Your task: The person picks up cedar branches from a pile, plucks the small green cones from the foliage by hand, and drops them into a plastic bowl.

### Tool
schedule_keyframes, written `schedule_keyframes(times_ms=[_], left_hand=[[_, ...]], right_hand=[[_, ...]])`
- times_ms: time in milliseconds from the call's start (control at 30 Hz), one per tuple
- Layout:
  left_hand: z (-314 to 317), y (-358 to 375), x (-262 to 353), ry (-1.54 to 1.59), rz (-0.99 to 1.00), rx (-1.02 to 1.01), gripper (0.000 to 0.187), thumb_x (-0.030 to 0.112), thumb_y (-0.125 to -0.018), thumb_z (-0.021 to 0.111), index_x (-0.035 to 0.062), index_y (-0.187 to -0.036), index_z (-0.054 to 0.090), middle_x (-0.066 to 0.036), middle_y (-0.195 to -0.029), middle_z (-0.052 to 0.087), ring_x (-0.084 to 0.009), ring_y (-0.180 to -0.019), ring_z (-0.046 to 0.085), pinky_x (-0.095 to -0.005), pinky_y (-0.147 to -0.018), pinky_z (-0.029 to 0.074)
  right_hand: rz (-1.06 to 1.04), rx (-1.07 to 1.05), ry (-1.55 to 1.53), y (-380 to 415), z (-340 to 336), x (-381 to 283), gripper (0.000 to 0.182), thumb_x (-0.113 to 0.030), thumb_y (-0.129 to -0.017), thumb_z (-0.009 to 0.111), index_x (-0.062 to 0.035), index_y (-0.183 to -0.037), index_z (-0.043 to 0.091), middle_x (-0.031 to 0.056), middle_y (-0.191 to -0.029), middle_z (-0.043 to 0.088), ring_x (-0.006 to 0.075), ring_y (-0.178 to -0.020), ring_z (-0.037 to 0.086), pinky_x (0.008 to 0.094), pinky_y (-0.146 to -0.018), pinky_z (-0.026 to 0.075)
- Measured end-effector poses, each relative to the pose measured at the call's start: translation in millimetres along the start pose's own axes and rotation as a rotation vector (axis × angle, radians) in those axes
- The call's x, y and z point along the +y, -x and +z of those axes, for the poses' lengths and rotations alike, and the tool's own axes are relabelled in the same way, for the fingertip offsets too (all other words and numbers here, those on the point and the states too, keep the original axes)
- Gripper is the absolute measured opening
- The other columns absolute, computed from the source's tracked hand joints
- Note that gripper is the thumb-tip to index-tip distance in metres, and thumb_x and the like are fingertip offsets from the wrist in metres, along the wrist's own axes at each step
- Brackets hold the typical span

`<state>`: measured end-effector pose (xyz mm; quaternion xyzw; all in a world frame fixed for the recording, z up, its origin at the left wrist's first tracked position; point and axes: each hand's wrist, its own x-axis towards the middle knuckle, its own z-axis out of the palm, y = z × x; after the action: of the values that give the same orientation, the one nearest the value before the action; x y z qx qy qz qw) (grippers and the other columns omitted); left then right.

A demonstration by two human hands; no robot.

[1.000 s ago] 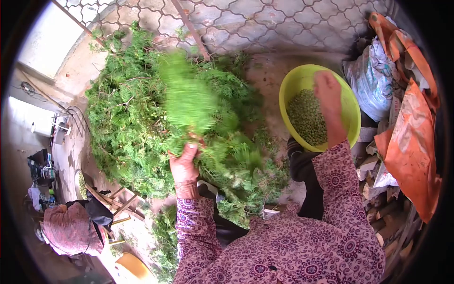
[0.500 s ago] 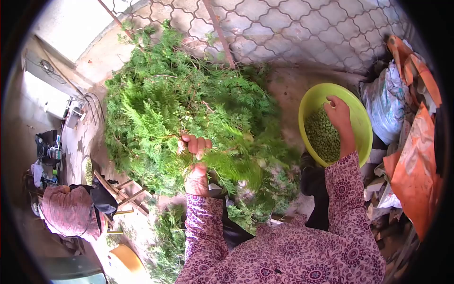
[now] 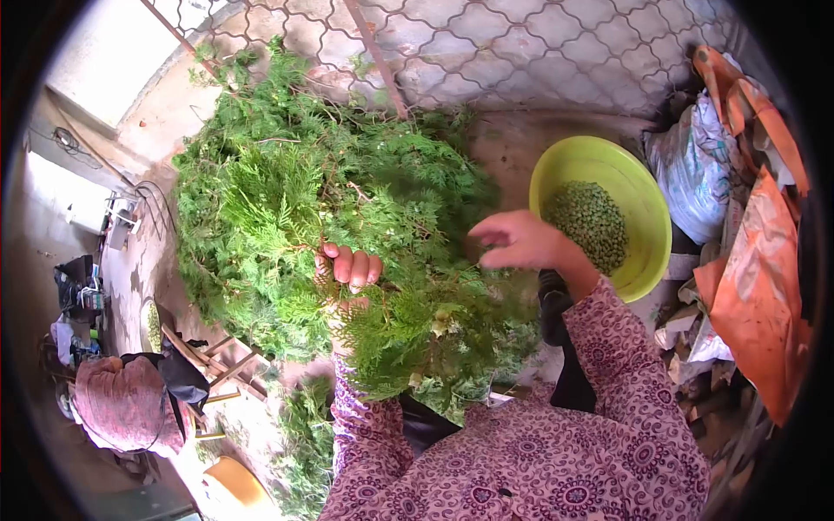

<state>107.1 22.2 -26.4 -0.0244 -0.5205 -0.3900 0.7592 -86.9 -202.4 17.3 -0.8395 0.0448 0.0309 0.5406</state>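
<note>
Yellow-green, the bowl point(image 3: 647, 247) sits at the person's right, small green pieces point(image 3: 586, 221) inside; from the head view I see 1 leafy sprig point(image 3: 395, 334) in the left hand point(image 3: 352, 267), fingers curled closed round its stem, over the heap of cuttings point(image 3: 234, 200); the right hand point(image 3: 526, 241), between sprig and bowl, has thumb and fingers parted, holding nothing I can see; a slack left grip could drop the sprig; a right sleeve point(image 3: 621, 334) snagging the rim might tip the bowl.
</note>
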Motion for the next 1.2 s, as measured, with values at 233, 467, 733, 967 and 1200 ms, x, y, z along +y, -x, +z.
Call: schedule_keyframes(times_ms=[233,467,733,967,1200], left_hand=[[22,-2,-19,-0.005,0.019,0.369,0.027,0.025,-0.094,0.031,0.0054,-0.108,0.043,-0.003,-0.078,0.050,-0.0171,-0.062,0.047,-0.0356,-0.065,0.034],[39,-9,-30,-0.079,0.001,0.579,0.025,0.029,-0.094,0.035,0.0066,-0.095,0.047,0.002,-0.063,0.044,-0.0131,-0.050,0.041,-0.0316,-0.057,0.033],[36,-11,-31,-0.092,0.049,0.392,0.018,0.020,-0.091,0.042,0.0058,-0.101,0.046,0.002,-0.068,0.048,-0.0128,-0.056,0.043,-0.0320,-0.060,0.033],[19,-7,-30,0.019,0.108,0.225,0.035,0.020,-0.087,0.048,0.0021,-0.115,0.037,-0.003,-0.088,0.051,-0.0151,-0.066,0.045,-0.0322,-0.065,0.033],[0,-3,-40,0.111,0.136,-0.012,0.058,-0.001,-0.070,0.064,0.0011,-0.119,0.032,-0.002,-0.092,0.050,-0.0141,-0.069,0.047,-0.0294,-0.063,0.035]], right_hand=[[-0.059,-0.077,-0.103,-5,23,-16,0.046,-0.021,-0.070,0.069,-0.0015,-0.109,0.055,0.0099,-0.099,0.060,0.0184,-0.091,0.058,0.0300,-0.079,0.046],[-0.125,-0.092,0.003,-10,42,-2,0.042,-0.011,-0.067,0.070,-0.0028,-0.106,0.056,0.0088,-0.093,0.061,0.0152,-0.085,0.057,0.0278,-0.078,0.045],[-0.582,-0.007,-0.054,-20,84,25,0.031,-0.013,-0.072,0.062,-0.0036,-0.101,0.056,0.0118,-0.082,0.055,0.0269,-0.075,0.052,0.0338,-0.069,0.043],[-0.461,-0.042,0.048,-21,81,-3,0.044,-0.017,-0.072,0.058,-0.0074,-0.114,0.049,0.0155,-0.085,0.053,0.0323,-0.081,0.053,0.0386,-0.071,0.042],[-0.266,-0.122,0.315,-20,81,-3,0.049,-0.004,-0.066,0.054,-0.0073,-0.115,0.050,0.0151,-0.087,0.055,0.0309,-0.083,0.055,0.0383,-0.072,0.042]])
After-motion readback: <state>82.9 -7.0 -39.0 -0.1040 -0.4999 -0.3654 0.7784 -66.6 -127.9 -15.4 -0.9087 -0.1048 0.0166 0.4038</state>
